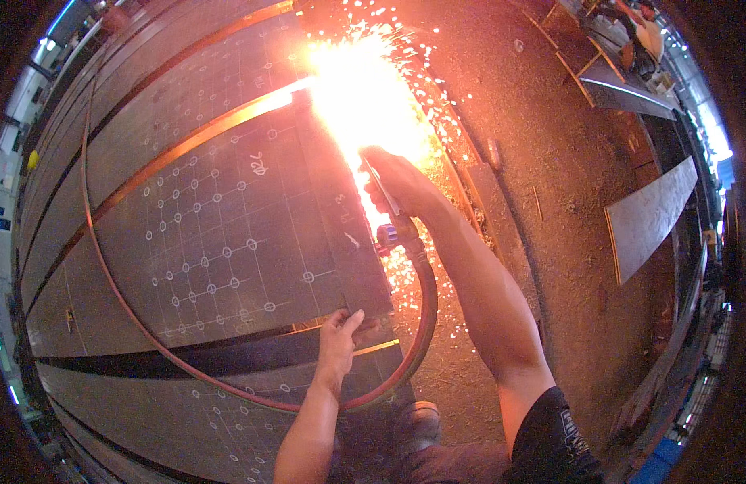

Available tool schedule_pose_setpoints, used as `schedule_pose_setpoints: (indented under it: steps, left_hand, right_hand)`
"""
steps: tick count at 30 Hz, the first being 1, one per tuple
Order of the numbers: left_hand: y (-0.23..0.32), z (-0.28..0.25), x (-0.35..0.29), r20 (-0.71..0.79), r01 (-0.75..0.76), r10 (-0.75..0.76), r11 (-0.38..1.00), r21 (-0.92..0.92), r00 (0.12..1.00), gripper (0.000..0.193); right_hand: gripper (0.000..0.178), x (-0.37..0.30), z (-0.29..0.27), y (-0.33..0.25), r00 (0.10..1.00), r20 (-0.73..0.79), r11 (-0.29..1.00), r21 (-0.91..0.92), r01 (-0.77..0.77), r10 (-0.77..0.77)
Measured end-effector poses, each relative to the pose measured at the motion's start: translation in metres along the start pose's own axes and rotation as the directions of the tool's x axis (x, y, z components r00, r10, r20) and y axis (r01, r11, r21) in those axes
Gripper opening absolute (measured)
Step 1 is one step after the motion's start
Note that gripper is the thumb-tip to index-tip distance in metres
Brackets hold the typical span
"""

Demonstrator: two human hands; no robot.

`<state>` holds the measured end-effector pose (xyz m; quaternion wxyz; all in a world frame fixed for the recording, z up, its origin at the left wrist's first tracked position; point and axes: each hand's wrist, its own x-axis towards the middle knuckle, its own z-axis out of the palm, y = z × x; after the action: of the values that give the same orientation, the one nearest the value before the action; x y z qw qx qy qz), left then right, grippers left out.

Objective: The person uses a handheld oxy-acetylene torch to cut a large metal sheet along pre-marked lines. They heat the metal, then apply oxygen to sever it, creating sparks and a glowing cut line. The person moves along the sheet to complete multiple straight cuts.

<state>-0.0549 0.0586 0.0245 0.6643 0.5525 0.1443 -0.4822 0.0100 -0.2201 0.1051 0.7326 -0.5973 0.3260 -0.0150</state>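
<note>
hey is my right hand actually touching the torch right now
Touching. The head view shows your right hand wrapped around the torch, fingers curled over it with no gap.

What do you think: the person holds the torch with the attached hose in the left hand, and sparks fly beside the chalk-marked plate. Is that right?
Not quite: the head view shows the torch with the attached hose in the right hand. Sparks do fly beside the chalk-marked plate.

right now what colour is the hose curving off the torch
The hose looks mostly reddish, best seen in the head view.
</note>
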Motion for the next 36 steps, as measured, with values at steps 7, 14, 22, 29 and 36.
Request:
schedule_pose_setpoints:
  steps: [7, 14, 22, 29, 36]
  left_hand:
    - [0.0, 0.002, -0.001, 0.003, 0.009, -0.009, 1.0, -0.026, 1.0, 0.017]
    - [0.004, 0.001, -0.003, -0.009, -0.008, 0.008, 1.0, -0.005, 1.0, 0.016]
    - [-0.003, 0.004, 0.001, -0.009, -0.002, 0.002, 1.0, 0.018, 1.0, 0.019]
    - [0.003, 0.001, -0.002, -0.018, 0.0, 0.001, 1.0, 0.002, 1.0, 0.02]
    - [0.001, 0.002, -0.002, -0.012, -0.006, 0.006, 1.0, 0.002, 1.0, 0.02]
  right_hand:
    - [0.05, 0.0, 0.001, -0.008, 0.991, 0.028, 0.989, 0.064, -0.133, 0.131]
    - [0.046, 0.007, 0.0, 0.007, 0.989, 0.049, 0.984, -0.11, 0.142, -0.138]
    - [0.045, 0.061, -0.042, 0.07, 0.934, 0.006, 0.79, -0.532, 0.305, -0.356]
    - [0.047, -0.009, 0.005, -0.008, 0.999, -0.026, 0.996, -0.085, 0.016, -0.019]
    - [0.047, -0.004, -0.008, 0.001, 0.998, -0.003, 0.957, -0.282, 0.066, -0.069]
